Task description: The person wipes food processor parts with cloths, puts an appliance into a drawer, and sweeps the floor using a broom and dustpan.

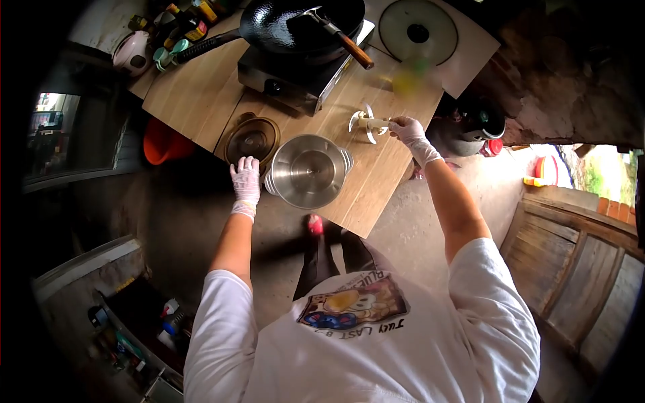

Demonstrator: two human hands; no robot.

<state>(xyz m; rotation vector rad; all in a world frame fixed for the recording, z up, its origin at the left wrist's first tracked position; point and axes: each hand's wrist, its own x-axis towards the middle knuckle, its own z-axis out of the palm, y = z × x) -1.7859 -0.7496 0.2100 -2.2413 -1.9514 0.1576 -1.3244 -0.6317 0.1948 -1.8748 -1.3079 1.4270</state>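
Note:
My right hand [409, 132], in a clear glove, pinches the stem of a chopper blade [367, 123] with curved metal blades and a pale shaft. It is held over the right part of the wooden table. My left hand [246, 176], also gloved, lies at the table's front edge with its fingers stretched forward. Its fingertips meet the near rim of a brown glass lid [252, 141]; how firmly they touch, I cannot tell. Between my hands stands a steel pot [309, 172] with two side handles, and nothing shows inside it.
A black wok [282, 27] sits on a gas stove [282, 77], with a wooden-handled utensil [346, 41] across it. Behind on the right lies a large glass lid [418, 32]. Bottles [188, 23] crowd the back left. An orange basin [164, 142] is below the left edge.

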